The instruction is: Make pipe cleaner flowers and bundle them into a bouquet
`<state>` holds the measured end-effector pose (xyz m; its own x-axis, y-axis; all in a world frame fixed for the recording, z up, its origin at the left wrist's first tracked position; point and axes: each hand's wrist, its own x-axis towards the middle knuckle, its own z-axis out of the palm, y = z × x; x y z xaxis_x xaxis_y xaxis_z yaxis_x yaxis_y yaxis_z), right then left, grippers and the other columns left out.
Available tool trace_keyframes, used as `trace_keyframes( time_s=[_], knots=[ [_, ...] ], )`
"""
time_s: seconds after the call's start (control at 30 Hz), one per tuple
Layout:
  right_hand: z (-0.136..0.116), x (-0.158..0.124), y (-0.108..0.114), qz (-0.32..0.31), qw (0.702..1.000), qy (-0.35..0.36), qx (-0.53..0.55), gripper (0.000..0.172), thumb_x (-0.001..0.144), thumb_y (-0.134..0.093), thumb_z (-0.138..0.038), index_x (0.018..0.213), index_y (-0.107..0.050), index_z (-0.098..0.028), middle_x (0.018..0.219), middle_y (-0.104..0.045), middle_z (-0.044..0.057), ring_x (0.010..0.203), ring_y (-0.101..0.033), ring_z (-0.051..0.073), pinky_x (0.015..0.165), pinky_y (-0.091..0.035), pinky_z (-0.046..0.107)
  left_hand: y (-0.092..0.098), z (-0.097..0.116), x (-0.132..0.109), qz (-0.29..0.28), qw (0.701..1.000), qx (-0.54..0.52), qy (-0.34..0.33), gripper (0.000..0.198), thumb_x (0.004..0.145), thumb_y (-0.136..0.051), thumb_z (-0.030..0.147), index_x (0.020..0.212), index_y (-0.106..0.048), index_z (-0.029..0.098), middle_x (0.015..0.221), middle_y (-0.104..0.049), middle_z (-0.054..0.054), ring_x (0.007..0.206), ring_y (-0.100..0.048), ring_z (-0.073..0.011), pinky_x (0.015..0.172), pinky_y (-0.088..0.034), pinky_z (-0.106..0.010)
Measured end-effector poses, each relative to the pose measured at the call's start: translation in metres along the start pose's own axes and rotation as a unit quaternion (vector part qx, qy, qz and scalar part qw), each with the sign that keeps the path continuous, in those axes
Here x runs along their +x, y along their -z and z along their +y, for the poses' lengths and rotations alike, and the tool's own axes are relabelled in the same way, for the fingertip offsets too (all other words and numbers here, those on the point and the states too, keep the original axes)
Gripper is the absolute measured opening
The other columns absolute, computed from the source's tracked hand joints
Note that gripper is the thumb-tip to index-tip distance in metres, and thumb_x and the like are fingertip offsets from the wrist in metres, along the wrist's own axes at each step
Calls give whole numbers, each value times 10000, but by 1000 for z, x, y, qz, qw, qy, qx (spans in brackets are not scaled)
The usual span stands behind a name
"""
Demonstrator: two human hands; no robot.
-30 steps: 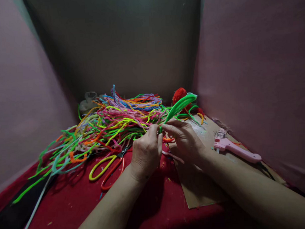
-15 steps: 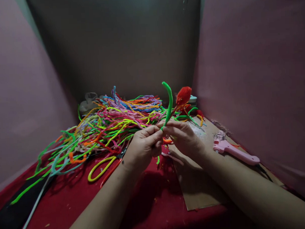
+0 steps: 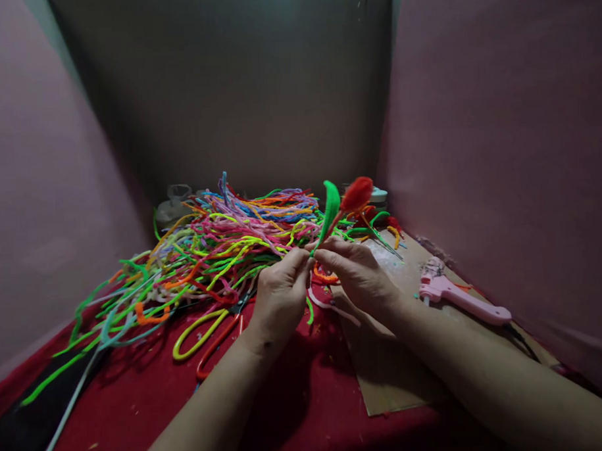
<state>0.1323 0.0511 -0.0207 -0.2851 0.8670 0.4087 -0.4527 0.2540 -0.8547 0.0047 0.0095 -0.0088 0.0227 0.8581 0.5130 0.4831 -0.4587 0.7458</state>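
Observation:
Between both hands is a pipe-cleaner flower with a red bud (image 3: 357,194) on a thin stem and a green leaf (image 3: 330,205) standing up beside it. My left hand (image 3: 283,288) pinches the base of the leaf against the stem. From the other side, my right hand (image 3: 356,273) closes its thumb and fingers on the same spot. The fingertips nearly touch and hide the join. Below the hands, a pale pink pipe cleaner (image 3: 333,308) and an orange one (image 3: 324,274) lie on the red cloth.
A large heap of coloured pipe cleaners (image 3: 242,234) spreads across the back and left. Scissors (image 3: 201,334) with yellow and red handles lie left of my left wrist. On the right, a pink glue gun (image 3: 461,299) rests on a cardboard sheet (image 3: 385,380).
The flower has come down slightly and turned, so the green leaf now shows its broad side. Both hands have shifted a little left, still pinching the stem.

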Motion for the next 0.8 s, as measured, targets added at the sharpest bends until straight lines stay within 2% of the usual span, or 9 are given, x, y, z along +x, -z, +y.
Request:
trace_keyframes(
  time_s=[0.13, 0.27, 0.33, 0.37, 0.43, 0.53, 0.6, 0.67, 0.8],
  knots=[
    [0, 3, 5, -36, 999, 10, -8, 107, 720, -685, -219, 819, -726, -215, 816, -653, 6, 793, -569, 150, 782, -423, 311, 5, 7, 4, -79, 948, -271, 149, 250, 811, -549, 308, 621, -474, 165, 481, -384, 65, 383, -310, -44, 394, -241, -186],
    [-4, 4, 5, -70, 996, -19, 59, 110, 707, -687, -203, 802, -731, -236, 778, -657, -12, 752, -561, 128, 762, -428, 290, 10, 5, 6, -176, 862, -435, 193, 134, 834, -528, 273, 753, -517, 167, 482, -372, 88, 329, -223, -16, 367, -201, -166],
    [-6, 3, 4, -87, 992, -34, 88, 95, 701, -689, -202, 782, -729, -233, 728, -637, -19, 710, -551, 118, 736, -430, 283, 11, 4, 6, -210, 845, -451, 198, 110, 849, -501, 274, 820, -530, 172, 487, -347, 97, 330, -172, -12, 366, -188, -162],
    [-7, 3, 3, -89, 991, -39, 95, 86, 698, -689, -201, 771, -726, -226, 711, -627, -20, 689, -545, 115, 721, -431, 282, 11, 3, 6, -217, 850, -438, 194, 117, 854, -490, 283, 839, -533, 175, 490, -341, 98, 333, -167, -15, 368, -192, -164],
    [-7, 2, 2, -74, 992, -41, 95, 67, 693, -688, -192, 749, -721, -208, 690, -615, -17, 665, -538, 116, 705, -432, 288, 9, 4, 5, -190, 900, -358, 162, 150, 856, -476, 303, 814, -537, 172, 504, -370, 82, 353, -233, -32, 388, -239, -177],
    [-6, 2, 1, -20, 996, -32, 81, 54, 673, -702, -182, 721, -714, -203, 676, -612, -20, 661, -538, 121, 703, -429, 295, 3, 4, 1, -62, 991, -112, 49, 155, 833, -498, 276, 731, -550, 171, 564, -461, 36, 475, -398, -78, 489, -327, -206],
    [-5, 2, -1, 14, 997, -28, 68, 55, 659, -715, -180, 705, -711, -211, 669, -615, -26, 662, -537, 120, 711, -422, 294, -1, 4, -2, 16, 999, 33, -29, 139, 812, -515, 230, 691, -557, 178, 578, -473, 28, 532, -421, -91, 549, -335, -214],
    [-3, 1, -2, 27, 998, -23, 50, 51, 651, -723, -185, 690, -712, -215, 685, -628, -25, 684, -545, 127, 735, -420, 301, -3, 3, -3, 37, 995, 77, -55, 143, 808, -514, 208, 676, -563, 186, 574, -473, 31, 537, -418, -91, 558, -331, -212],
    [-3, 0, 0, -9, 1000, 2, 2, 98, 694, -698, -237, 787, -730, -242, 784, -654, -4, 762, -561, 150, 761, -432, 316, 0, 7, 0, -24, 996, -73, 45, 256, 836, -496, 265, 599, -527, 172, 516, -475, 35, 465, -426, -77, 485, -339, -197]
  ],
)
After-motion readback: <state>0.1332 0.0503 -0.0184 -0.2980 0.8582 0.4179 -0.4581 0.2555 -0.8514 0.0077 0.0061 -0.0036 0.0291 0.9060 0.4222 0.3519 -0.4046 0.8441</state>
